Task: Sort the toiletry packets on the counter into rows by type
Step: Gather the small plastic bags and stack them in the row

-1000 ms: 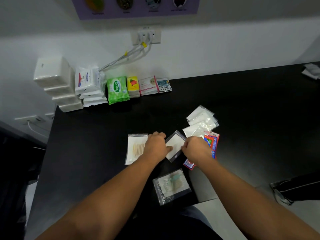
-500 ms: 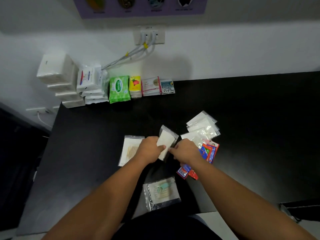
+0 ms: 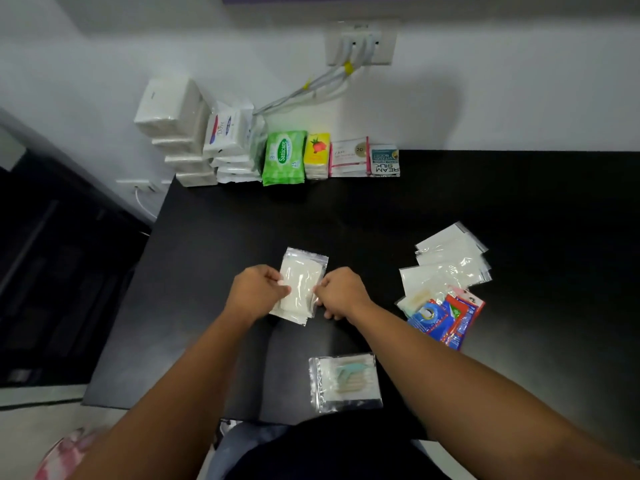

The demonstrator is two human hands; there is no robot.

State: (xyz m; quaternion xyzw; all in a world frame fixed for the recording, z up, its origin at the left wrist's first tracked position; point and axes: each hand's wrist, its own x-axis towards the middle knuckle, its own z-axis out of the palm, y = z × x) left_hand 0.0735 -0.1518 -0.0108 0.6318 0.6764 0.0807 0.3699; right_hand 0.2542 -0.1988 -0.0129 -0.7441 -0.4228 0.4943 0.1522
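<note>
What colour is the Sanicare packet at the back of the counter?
Green with a white label, seen in the head view: Sanicare packet.

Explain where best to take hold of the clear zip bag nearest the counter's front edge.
Probably pinch the clear zip bag by its empty zip strip on the left side, coming in low from the left: it lies flat on the counter, and its contents fill the middle.

Two bare forearms reaching forward and converging, left hand [image 3: 258, 293] and right hand [image 3: 341, 293] knuckles up, fingers curled, each pinching a side edge of one clear packet [image 3: 300, 282] between them, right fingertips apparently tucked under it.
</note>
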